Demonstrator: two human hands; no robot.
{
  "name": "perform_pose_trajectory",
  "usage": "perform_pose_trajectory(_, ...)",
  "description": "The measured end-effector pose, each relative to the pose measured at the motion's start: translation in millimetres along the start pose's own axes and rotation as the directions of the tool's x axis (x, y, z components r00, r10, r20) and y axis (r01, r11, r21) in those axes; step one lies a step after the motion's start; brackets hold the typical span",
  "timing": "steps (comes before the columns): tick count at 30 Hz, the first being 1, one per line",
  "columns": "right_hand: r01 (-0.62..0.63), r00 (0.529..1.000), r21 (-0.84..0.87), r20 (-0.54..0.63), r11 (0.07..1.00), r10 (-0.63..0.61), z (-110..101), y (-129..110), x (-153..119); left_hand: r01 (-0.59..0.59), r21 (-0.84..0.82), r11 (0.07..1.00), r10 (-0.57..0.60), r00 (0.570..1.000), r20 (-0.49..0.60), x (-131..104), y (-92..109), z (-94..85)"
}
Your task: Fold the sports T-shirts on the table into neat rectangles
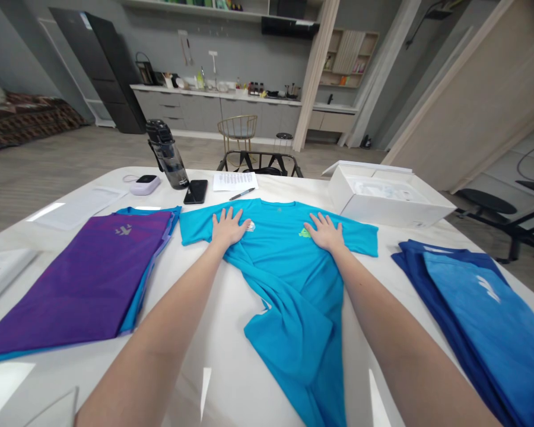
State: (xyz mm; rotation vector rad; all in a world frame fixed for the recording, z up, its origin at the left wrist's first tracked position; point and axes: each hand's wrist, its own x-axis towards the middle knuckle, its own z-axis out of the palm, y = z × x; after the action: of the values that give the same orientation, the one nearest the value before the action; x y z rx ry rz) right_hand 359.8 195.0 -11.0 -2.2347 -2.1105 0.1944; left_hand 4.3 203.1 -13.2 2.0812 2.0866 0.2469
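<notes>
A bright blue T-shirt (280, 255) lies front up on the white table, its sleeves spread to both sides and its collar away from me. The lower part is bunched and twisted, with the hem folded over toward the left. My left hand (226, 228) rests flat with fingers spread on the left chest, beside a small round white print. On the right chest my right hand (327, 232) also lies flat, fingers apart, its fingertips by a green print. Neither hand grips the cloth.
Folded purple shirts (89, 279) are stacked on the left, folded blue garments (480, 308) on the right. Beyond the shirt are a water bottle (169, 157), a phone (196, 191), a pen (242, 194), a printed sheet (235, 181) and a white box (382, 204).
</notes>
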Motion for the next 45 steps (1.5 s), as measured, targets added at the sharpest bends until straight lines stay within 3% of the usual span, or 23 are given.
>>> perform_pose_trajectory(3, 0.012, 1.0, -0.014, -0.002, 1.0, -0.012, -0.1, 0.8, 1.5, -0.055, -0.005, 0.998, 0.055, 0.998, -0.027, -4.0, 1.6, -5.7)
perform_pose_trajectory(5, 0.011, 1.0, -0.023, -0.002, 1.0, -0.011, 0.1, 0.9, 2.1, -0.154, 0.003, 0.988, 0.154, 0.983, -0.099, -13.9, 9.9, -9.3)
perform_pose_trajectory(7, 0.01, 1.0, -0.03, 0.002, 0.999, -0.01, -0.4, 0.1, 1.9, -0.279, 0.017, 0.96, 0.279, 0.949, -0.146, -29.9, 24.7, -10.0)
perform_pose_trajectory(10, -0.007, 1.0, -0.047, -0.017, 0.999, 0.006, -3.8, -3.9, -1.6, -0.412, 0.012, 0.911, 0.412, 0.907, -0.09, -57.6, 52.6, -1.3)
perform_pose_trajectory(14, -0.008, 0.975, -0.133, -0.223, 0.991, -0.022, -10.8, -17.2, -16.7, -0.404, -0.039, 0.914, 0.403, 0.915, -0.024, -79.5, 77.0, 20.8)
perform_pose_trajectory(18, 0.064, 0.93, -0.145, -0.35, 0.987, -0.112, -10.7, -39.9, -45.8, -0.381, -0.055, 0.923, 0.38, 0.925, -0.034, -80.6, 79.3, 31.2)
perform_pose_trajectory(23, 0.239, 0.93, -0.098, -0.262, 0.966, -0.257, -1.0, -75.7, -92.6, -0.379, -0.035, 0.925, 0.378, 0.926, -0.016, -79.0, 77.9, 29.1)
perform_pose_trajectory(26, 0.274, 0.937, -0.055, -0.211, 0.96, -0.279, 2.1, -91.3, -115.1, -0.383, -0.014, 0.923, 0.383, 0.924, -0.014, -80.6, 78.3, 27.4)
perform_pose_trajectory(30, 0.24, 0.963, 0.02, -0.13, 0.971, -0.235, 1.1, -93.9, -137.4, -0.416, -0.018, 0.909, 0.415, 0.909, -0.046, -85.4, 77.7, 19.2)
perform_pose_trajectory(33, 0.217, 0.97, 0.037, -0.116, 0.975, -0.212, -0.6, -83.9, -155.7, -0.518, -0.06, 0.853, 0.508, 0.852, -0.124, -95.6, 76.8, 9.1)
perform_pose_trajectory(37, 0.215, 0.969, 0.032, -0.132, 0.976, -0.209, 0.2, -68.7, -179.9, -0.634, -0.187, 0.75, 0.615, 0.773, -0.155, -126.1, 85.3, 0.7)
perform_pose_trajectory(42, 0.262, 0.962, -0.048, -0.07, 0.964, -0.265, 6.9, -61.0, -194.5, -0.713, -0.236, 0.661, 0.678, 0.701, -0.22, -179.6, 120.7, -1.3)
perform_pose_trajectory(45, 0.285, 0.956, -0.106, -0.037, 0.953, -0.29, 7.3, -61.7, -198.6, -0.706, -0.188, 0.683, 0.67, 0.708, -0.225, -201.7, 140.1, -2.8)
